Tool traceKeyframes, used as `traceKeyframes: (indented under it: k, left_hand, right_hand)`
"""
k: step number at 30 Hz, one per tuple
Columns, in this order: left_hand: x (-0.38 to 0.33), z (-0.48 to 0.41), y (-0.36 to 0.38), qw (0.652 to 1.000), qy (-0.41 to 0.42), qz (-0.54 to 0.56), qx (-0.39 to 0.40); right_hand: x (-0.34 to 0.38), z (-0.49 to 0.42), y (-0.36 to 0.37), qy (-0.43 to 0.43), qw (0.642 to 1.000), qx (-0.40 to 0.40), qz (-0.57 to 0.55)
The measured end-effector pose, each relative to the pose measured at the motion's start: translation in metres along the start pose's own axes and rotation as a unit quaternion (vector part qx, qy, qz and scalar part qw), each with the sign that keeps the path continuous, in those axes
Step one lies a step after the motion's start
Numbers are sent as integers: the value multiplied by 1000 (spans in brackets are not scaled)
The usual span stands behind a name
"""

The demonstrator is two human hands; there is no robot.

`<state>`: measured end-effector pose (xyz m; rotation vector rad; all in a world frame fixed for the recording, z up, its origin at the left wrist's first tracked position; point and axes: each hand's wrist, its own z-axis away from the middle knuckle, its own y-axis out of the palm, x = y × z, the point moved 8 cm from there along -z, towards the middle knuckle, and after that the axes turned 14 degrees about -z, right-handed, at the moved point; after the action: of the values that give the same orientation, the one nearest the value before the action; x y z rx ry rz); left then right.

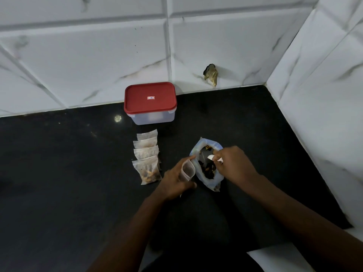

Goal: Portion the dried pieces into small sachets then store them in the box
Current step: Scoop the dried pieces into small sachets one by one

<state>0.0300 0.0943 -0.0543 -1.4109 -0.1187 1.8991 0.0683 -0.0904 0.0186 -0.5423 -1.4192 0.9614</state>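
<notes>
Sachets (pixel 146 156), four of them filled, lie overlapping in a row on the black tabletop (pixel 59 173), left of centre. Just behind them the clear box (pixel 151 117) stands against the tiled wall (pixel 98 65) with its red lid (pixel 150 99) on. The lid's red-and-white sticker is too small to read. The left grip (pixel 176 179) pinches an empty sachet (pixel 188 170), mouth up, touching the bag (pixel 213 182). Dark dried pieces (pixel 208 169) sit inside that open bag. The right grip (pixel 232 163) clasps a white spoon (pixel 211 157) at the bag's mouth.
</notes>
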Motion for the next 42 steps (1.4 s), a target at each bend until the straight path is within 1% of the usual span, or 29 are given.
traceKeyframes:
  k: [3,7,10,14,16,19,21,25,27,32,35,37,39,40,42]
  left_hand:
    - [-2,0,-1,1000,-2,-9,-2]
    - [-2,0,0,1000,-12,4,4]
    - [-3,0,2,999,-20,30,14]
    - [-2,-1,5,999,-19,41,21]
    - [-2,-2,5,998,-17,49,22]
    - [-2,-2,6,997,-11,70,20]
    - [-3,-2,5,997,-6,74,15]
    - [-3,0,6,997,-7,77,18]
    - [-3,0,6,997,-11,80,19]
    - [-4,0,6,997,-13,70,24]
    - [-5,1,5,998,-11,64,16]
    - [-5,2,6,998,-9,62,14]
    - [-4,1,6,998,-11,57,13]
    - [-4,1,6,998,-12,58,15]
    - [-3,1,6,998,-12,59,20]
  right_hand:
    - [6,4,12,4,1000,-1,-30]
    - [2,10,12,47,991,-57,-112]
    - [-3,15,10,80,975,-84,-189]
    - [-12,17,9,139,943,-101,-286]
    - [-11,14,9,140,942,-100,-289]
    - [-1,10,9,91,964,-54,-244]
    - [-2,9,3,81,971,-42,-219]
    - [-15,8,-24,74,969,-94,-217]
    - [-17,5,-29,60,973,-96,-200]
    - [-9,-4,-14,30,995,-22,-93]
    - [0,-5,-3,28,997,6,-65]
    - [3,-5,4,44,996,20,-72]
    - [3,-4,9,79,991,20,-103]
    - [0,-4,10,110,985,16,-136]
    - [-8,-2,10,185,957,0,-223]
